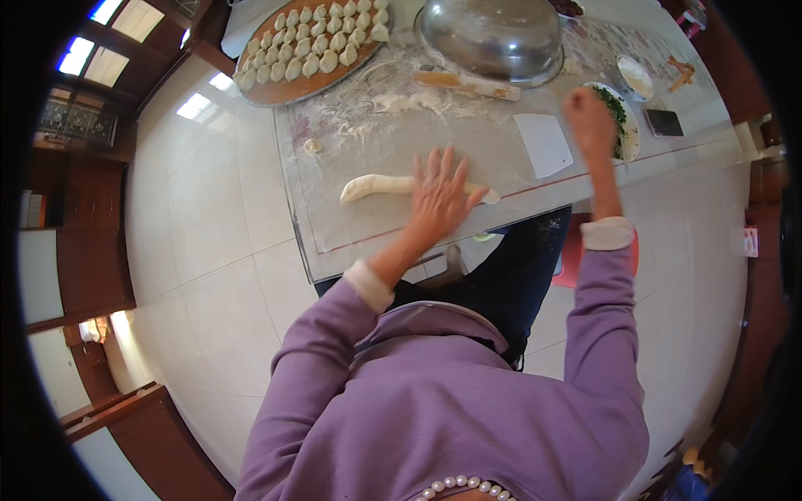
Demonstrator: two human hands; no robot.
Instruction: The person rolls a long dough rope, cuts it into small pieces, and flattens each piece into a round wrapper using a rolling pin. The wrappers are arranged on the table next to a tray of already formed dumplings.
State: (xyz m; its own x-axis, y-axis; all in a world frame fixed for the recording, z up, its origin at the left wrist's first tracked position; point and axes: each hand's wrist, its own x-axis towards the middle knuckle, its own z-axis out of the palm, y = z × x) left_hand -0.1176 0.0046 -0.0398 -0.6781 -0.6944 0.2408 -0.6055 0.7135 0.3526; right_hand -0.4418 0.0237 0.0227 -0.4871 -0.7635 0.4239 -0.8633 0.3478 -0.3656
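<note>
A long rope of pale dough (pixel 379 185) lies on the floured table (pixel 351 232). My left hand (pixel 442 191) rests on the dough's right part, palm down with fingers spread. My right hand (pixel 590 119) is raised over the left edge of a plate of chopped greens (pixel 617 116); it is blurred and looks closed, and whether it holds anything is not plain. Between my hands lies a white dough scraper (pixel 544 145). A small dough piece (pixel 312 147) sits to the left of the rope.
A round board of dumplings (pixel 304 84) stands at the back left. Beyond the rolling pin (pixel 467 84) is an upturned steel bowl (pixel 492 37). A bowl of white powder (pixel 635 78), a dark phone (pixel 664 123) and a small wooden stand (pixel 681 73) are at the right.
</note>
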